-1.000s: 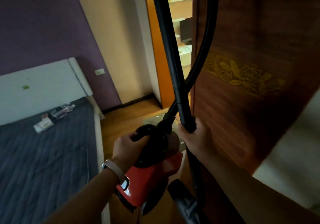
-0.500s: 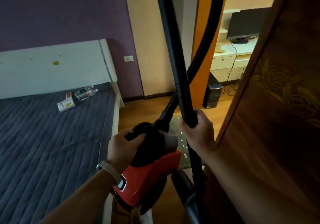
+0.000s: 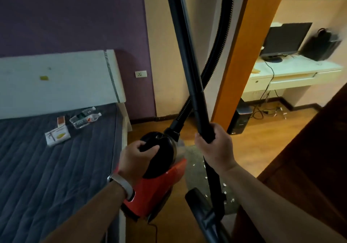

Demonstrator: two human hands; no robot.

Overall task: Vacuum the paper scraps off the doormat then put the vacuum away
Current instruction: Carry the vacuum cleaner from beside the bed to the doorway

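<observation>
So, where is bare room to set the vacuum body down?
Bare wood floor lies between the doormat, the PC tower and the dark door. The near mattress is bare too. Crowded: paper scraps on the doormat; bottles and boxes by the headboard.

We wear a smooth, pale wristband [image 3: 124, 184] with a silvery rounded end on our left wrist, just behind the left hand [image 3: 135, 160], and both forearms are bare, the other ending at the right hand [image 3: 216, 147].
</observation>
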